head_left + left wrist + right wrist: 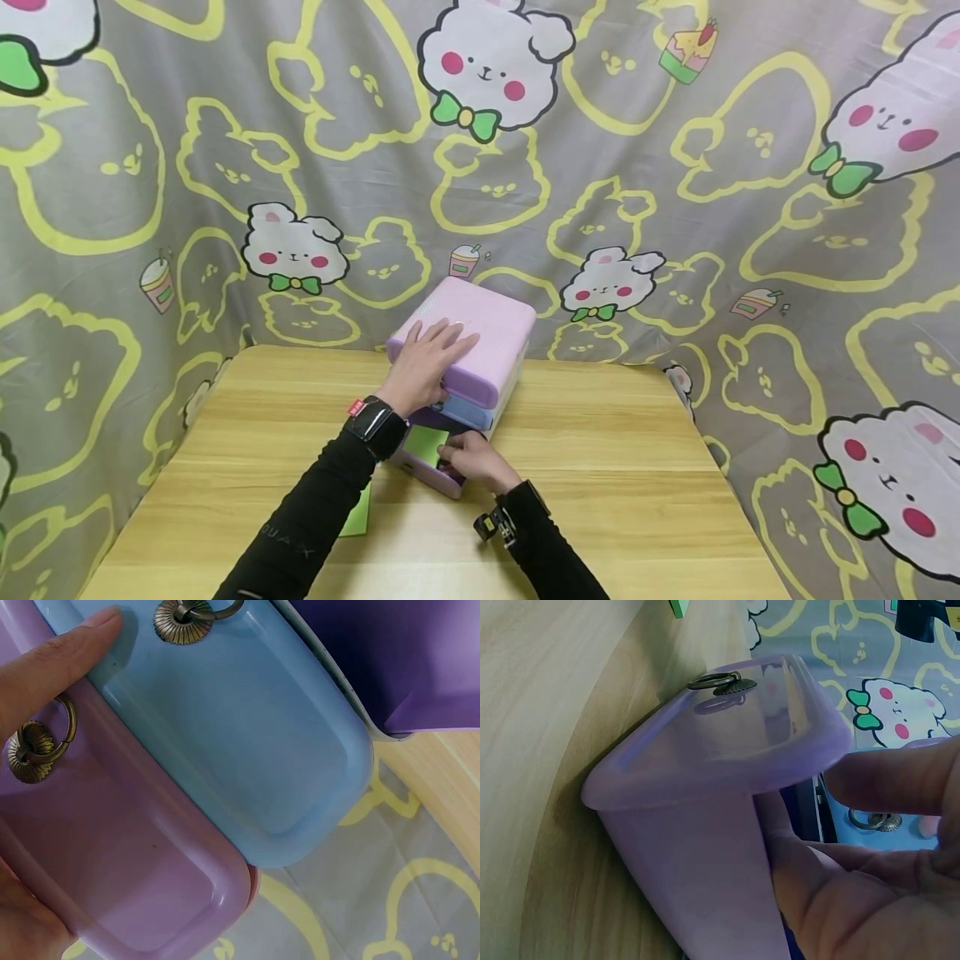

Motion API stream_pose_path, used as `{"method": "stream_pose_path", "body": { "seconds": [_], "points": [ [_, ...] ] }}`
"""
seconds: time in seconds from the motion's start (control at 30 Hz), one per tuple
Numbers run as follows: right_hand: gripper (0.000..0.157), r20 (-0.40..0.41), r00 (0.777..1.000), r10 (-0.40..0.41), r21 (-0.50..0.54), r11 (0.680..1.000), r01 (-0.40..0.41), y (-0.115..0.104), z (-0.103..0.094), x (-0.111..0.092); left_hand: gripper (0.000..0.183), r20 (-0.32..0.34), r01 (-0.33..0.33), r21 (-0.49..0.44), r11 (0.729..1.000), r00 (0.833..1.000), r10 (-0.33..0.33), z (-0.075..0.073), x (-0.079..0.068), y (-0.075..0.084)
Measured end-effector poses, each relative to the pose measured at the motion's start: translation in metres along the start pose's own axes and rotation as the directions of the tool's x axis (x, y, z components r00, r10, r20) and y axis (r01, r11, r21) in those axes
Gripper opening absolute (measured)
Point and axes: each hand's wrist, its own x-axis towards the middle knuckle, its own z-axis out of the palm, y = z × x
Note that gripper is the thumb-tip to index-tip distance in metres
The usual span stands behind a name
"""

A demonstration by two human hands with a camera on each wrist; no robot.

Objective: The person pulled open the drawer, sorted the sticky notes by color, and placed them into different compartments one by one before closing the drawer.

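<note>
A small drawer cabinet (480, 321) has a pink top, a lilac drawer front (135, 847), a blue drawer front (225, 727) and a pulled-out purple bottom drawer (682, 847). My left hand (423, 367) rests on the cabinet with fingers spread over its top; the thumb (67, 664) touches the blue front. Inside the purple drawer lies or leans a square green paper pad (426, 446). My right hand (480, 460) reaches in over the drawer's right side and pinches the pad's right edge. Its fingertips are hidden by the drawer wall in the right wrist view.
A second green pad (357, 515) lies on the wooden table (622, 467), partly behind the left forearm. Brass ring pulls (184, 619) hang on the drawer fronts. A grey patterned curtain (510, 192) closes off the back and sides.
</note>
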Motion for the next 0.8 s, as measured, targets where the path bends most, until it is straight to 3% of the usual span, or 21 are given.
{"method": "stream_pose_path", "body": {
  "seconds": [0.8],
  "points": [
    [0.031,0.032,0.999,-0.003,-0.061,0.998,0.005,-0.0051,0.0001,0.0086,0.112,-0.018,-0.013,0.0,1.0,1.0,0.013,-0.0001,-0.0006,-0.0027]
  ]
}}
